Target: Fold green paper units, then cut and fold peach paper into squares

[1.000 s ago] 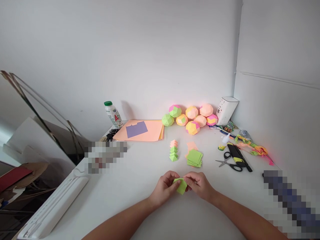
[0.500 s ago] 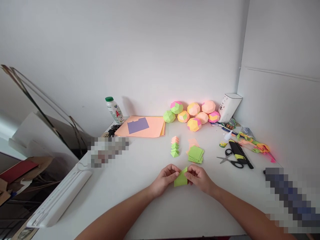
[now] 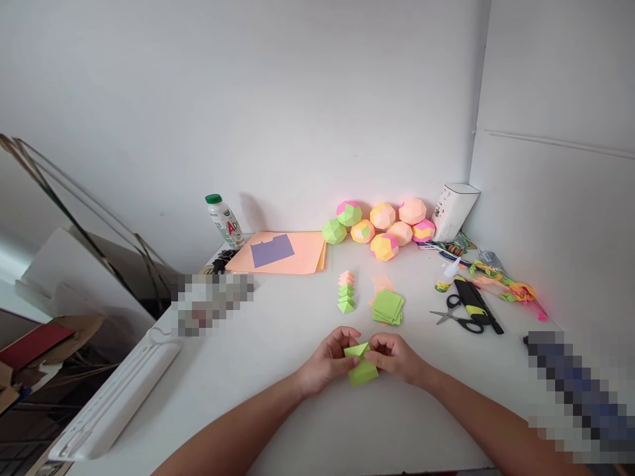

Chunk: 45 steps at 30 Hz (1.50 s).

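Observation:
Between my two hands is a green paper square [image 3: 364, 374] with crease lines, its upper part bent toward a point. My left hand [image 3: 329, 360] pinches its left side, thumb on the front face. At the upper right edge, my right hand [image 3: 395, 356] grips it with thumb and fingers. Just beyond my hands lies a stack of green paper squares [image 3: 388, 307], with peach paper squares [image 3: 383, 283] partly under it. A row of small folded paper pieces [image 3: 346, 291], peach at the back and green at the front, stands left of the stack.
Several faceted paper balls [image 3: 384, 246] sit along the back wall. Scissors [image 3: 457, 316], a black cutter [image 3: 472, 301] and a glue bottle [image 3: 448, 276] lie to the right. Peach sheets [image 3: 307, 251] and a white bottle [image 3: 225, 223] are at the back left; a white long device [image 3: 119, 396] lies left.
The green paper has turned and opened out from a folded shape, showing more of its creased face. My left thumb has shifted down onto its front.

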Each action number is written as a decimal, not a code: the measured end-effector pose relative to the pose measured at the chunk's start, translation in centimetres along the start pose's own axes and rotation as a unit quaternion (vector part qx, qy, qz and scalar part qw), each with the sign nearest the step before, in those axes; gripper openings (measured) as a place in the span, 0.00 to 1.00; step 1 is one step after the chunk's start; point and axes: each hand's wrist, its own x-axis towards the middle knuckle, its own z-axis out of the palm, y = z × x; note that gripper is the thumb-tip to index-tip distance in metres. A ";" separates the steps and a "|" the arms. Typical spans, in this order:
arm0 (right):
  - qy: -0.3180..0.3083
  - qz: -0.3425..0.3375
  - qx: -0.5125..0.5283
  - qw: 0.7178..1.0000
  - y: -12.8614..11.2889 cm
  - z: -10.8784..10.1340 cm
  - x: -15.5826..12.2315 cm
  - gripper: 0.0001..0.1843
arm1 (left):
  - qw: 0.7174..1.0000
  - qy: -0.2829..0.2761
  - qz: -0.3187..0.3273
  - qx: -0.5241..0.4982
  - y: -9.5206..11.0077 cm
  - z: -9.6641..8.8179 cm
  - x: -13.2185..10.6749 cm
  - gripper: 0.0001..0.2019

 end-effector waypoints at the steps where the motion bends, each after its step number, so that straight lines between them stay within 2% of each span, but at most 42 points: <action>1: -0.006 0.001 0.006 1.000 0.1 -0.1 0.0 0.20 | 1.000 0.007 0.000 0.005 0.0 0.0 0.0 0.22; 9: -0.005 -0.005 -0.005 1.000 -0.1 -0.1 -0.1 0.21 | 0.997 0.000 0.009 0.076 -0.5 0.2 -0.3 0.15; 13: -0.001 -0.007 -0.006 1.000 -0.5 -0.1 -0.2 0.20 | 0.989 -0.006 0.043 0.141 -1.0 0.0 -0.4 0.15; 18: -0.042 -0.029 0.011 0.999 -0.3 -0.1 -0.3 0.17 | 0.990 0.023 0.079 0.117 -1.2 0.0 -0.3 0.17; 22: 0.007 -0.036 -0.004 0.999 -0.1 -0.2 -0.2 0.16 | 0.992 0.057 0.075 0.081 -1.1 0.2 -0.2 0.18; 25: 0.059 -0.044 -0.005 0.997 -0.1 -0.3 0.0 0.17 | 0.997 0.041 0.052 0.047 -1.1 0.4 -0.2 0.18; 27: 0.069 -0.046 0.001 0.997 -0.1 -0.4 0.1 0.18 | 0.998 0.023 0.042 0.031 -1.1 0.5 -0.3 0.18; 31: 0.027 -0.019 0.013 0.999 0.3 -0.3 0.1 0.20 | 0.999 0.017 0.047 0.011 -1.2 0.5 -0.3 0.18; 34: 0.005 -0.016 0.012 1.000 0.5 -0.3 0.1 0.20 | 0.998 0.046 0.041 0.032 -1.2 0.5 -0.2 0.18; 39: 0.007 -0.003 -0.014 1.000 0.1 -0.4 0.1 0.18 | 0.994 0.097 0.052 0.014 -0.8 0.7 -0.2 0.17; 42: 0.007 -0.010 -0.013 1.000 0.2 -0.6 0.2 0.18 | 0.995 0.083 0.062 0.015 -0.8 0.9 -0.3 0.18; 45: -0.006 -0.006 -0.003 1.000 0.4 -0.8 0.3 0.16 | 0.994 0.051 0.068 0.074 -1.2 1.0 -0.7 0.14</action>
